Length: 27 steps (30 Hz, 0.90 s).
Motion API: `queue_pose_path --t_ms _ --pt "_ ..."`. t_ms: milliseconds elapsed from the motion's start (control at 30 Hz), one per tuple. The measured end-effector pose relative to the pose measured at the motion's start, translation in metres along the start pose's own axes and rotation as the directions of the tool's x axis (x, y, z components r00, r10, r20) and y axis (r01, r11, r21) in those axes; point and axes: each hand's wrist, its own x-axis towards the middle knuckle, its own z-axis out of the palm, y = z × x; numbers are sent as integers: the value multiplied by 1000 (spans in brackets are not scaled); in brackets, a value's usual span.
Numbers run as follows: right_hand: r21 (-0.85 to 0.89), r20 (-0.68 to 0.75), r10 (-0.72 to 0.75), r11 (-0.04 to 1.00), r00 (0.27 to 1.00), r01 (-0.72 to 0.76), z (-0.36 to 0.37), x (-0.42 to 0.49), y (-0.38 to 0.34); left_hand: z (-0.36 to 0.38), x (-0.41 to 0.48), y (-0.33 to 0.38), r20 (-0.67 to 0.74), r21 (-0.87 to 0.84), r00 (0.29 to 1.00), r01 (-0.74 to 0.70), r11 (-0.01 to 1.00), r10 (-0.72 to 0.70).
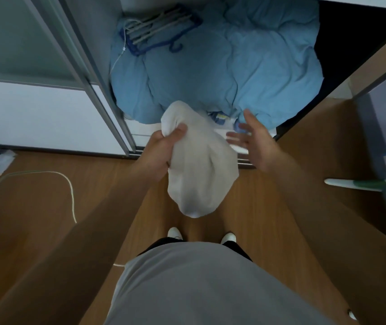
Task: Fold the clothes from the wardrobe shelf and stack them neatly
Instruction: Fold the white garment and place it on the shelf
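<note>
The white garment (196, 174) is hanging bunched over the floor (46, 202) before the wardrobe (46, 109), gripped in your left hand (164, 148) — and while your open right hand (255, 144) is hovering beside it, you are likely needing an edge to spread it.

One wide-angle view, worn on the person's head, looks steeply down and slightly forward. The torso (210, 289) fills the bottom edge close under the lens, the floor (35, 200) spreads below, and the open wardrobe (89, 66) spans the top, its right depths seemingly too dark to read.
</note>
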Motion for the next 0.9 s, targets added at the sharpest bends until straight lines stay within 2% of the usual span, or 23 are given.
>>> queue_pose_path --t_ms 67,100,133,167,200,233,267,367,467,500,567,633,700,800,900 --pt "177 138 135 971 981 -159 2 -4 33 1 4 8 -60 -22 998 8 1000 -9" --pt "253 235 150 944 960 -210 7 -8 45 2 6 12 -86 -21 996 8 1000 -10" --pt "264 257 136 943 957 -205 13 -11 53 2 8 15 -111 -15 994 8 1000 -10" --pt "179 212 104 973 972 -144 18 -13 59 2 9 17 -130 -7 991 9 1000 -10" --pt "23 147 42 999 988 -46 23 -14 60 1 11 19 -147 -1 989 10 1000 -10" --pt "-133 60 -65 988 996 72 27 -14 59 -1 14 21 -161 6 987 9 1000 -8" --pt "-209 6 -153 966 988 151 27 -12 56 -6 17 22 -177 22 984 10 1000 -6" --pt "-222 -3 -306 928 952 298 22 -9 38 -19 25 25 -235 124 972 14 992 16" --pt "-356 8 -390 859 921 367 22 -11 23 -27 26 25 -243 199 970 24 980 25" --pt "-330 -1 -393 868 920 370 24 -12 19 -29 25 24 -200 167 980 20 986 14" --pt "-183 -19 -370 915 929 360 30 -15 13 -36 21 19 -5 42 1000 12 999 -12" --pt "-28 -36 -319 948 947 318 34 -15 8 -40 18 11 234 -37 972 15 999 -6" --pt "53 -22 -254 965 967 255 34 -16 3 -35 16 5 347 9 938 16 1000 -18" --pt "78 -28 -200 976 979 202 26 -20 -8 -16 16 2 302 156 952 -2 988 -45" --pt "197 -60 -224 953 973 232 5 -20 -19 -4 24 4 208 133 977 19 991 -46"
